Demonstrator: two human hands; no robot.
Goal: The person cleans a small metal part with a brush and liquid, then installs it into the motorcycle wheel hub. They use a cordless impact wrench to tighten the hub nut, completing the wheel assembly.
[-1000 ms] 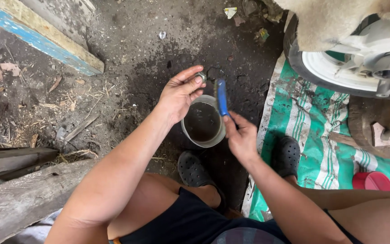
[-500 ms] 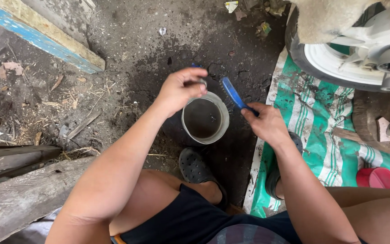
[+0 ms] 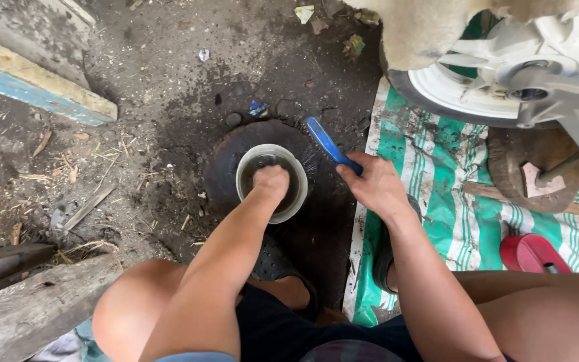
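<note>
Centre of the frame: your left hand [image 3: 271, 182] reaches down into a small white bowl [image 3: 249, 165] of dark liquid on oily ground; whether its fingers are curled or spread cannot be told. Your right hand [image 3: 374, 186], right of the bowl, is closed around a blue-handled brush [image 3: 326, 143]. Keep the bowl steady and the brush angled clear of the rim. Half a second ago the left hand only hovered over the bowl's rim; now it is inside.

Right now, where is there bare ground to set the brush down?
Bare dirt lies left of the cup, toward the blue-edged plank, and beyond it. The striped mat between right hand and wheel is open. Crowded around the cup, where the left hand dips in, and brush.
</note>
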